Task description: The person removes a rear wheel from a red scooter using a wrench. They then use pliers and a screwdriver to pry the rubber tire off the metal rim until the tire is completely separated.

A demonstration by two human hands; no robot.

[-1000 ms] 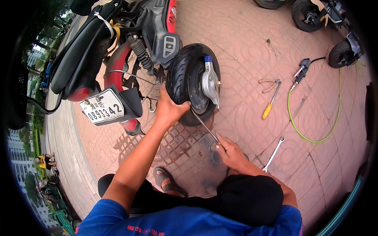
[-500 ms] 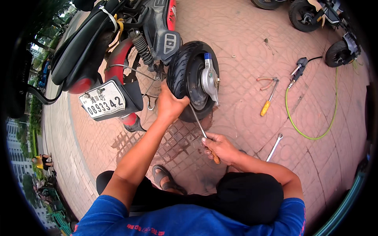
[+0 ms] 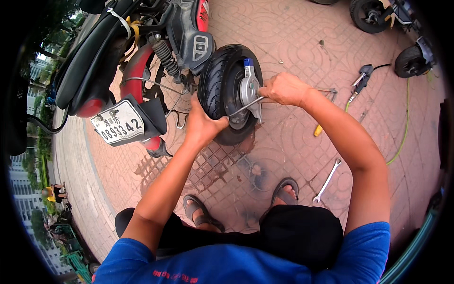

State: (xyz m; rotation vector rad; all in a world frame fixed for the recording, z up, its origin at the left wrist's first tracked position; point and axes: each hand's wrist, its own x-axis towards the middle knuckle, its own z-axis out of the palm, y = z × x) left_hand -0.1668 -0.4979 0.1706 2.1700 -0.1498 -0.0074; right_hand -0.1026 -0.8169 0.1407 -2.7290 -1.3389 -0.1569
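Note:
A scooter lies tipped on the brick paving, its black rear tyre with a silver hub facing me. My left hand presses on the lower edge of the tyre. My right hand is closed around the handle of a long metal tool, whose shaft runs down-left across the hub to the tyre's rim near my left hand. My knees and sandalled feet are below the wheel.
A silver spanner lies on the paving by my right foot. A yellow-handled tool and an air gun with a green hose lie to the right. Two small wheels stand at the top right. The scooter's plate is left.
My right hand has risen from the ground up to the hub, carrying the metal tool with it. My left hand has stayed on the tyre.

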